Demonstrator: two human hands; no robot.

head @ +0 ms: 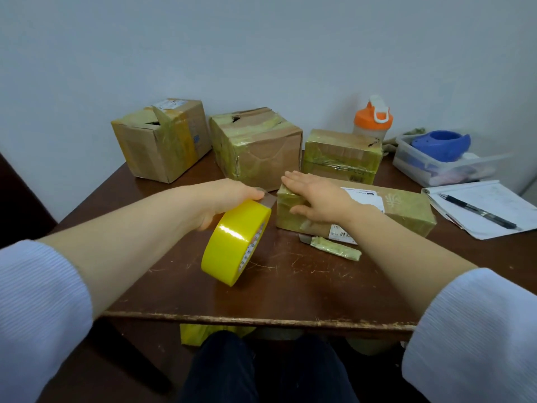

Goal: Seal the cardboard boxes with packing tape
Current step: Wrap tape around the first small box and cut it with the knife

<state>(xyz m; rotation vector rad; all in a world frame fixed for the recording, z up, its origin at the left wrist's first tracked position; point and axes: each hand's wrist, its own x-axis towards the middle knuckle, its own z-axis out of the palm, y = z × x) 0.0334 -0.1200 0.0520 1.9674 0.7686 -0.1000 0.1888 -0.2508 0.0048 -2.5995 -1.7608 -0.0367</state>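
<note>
Pressing box (406, 209), right hand (321, 199) lies flat; left hand (225, 197) grips tape (234, 242).

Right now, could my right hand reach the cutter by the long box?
Probably yes: the right hand rests flat on the long box, and the cutter lies uncovered just below its wrist.

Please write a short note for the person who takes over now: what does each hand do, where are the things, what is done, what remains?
Left hand grips the tape roll; a short strip runs toward the long box.
Right hand presses flat on that box's left end.
Cutter lies on the table before the box.
Done: three back boxes carry tape; two show gaps on top.
Left: lay the strip on the long box, cut it.
</note>
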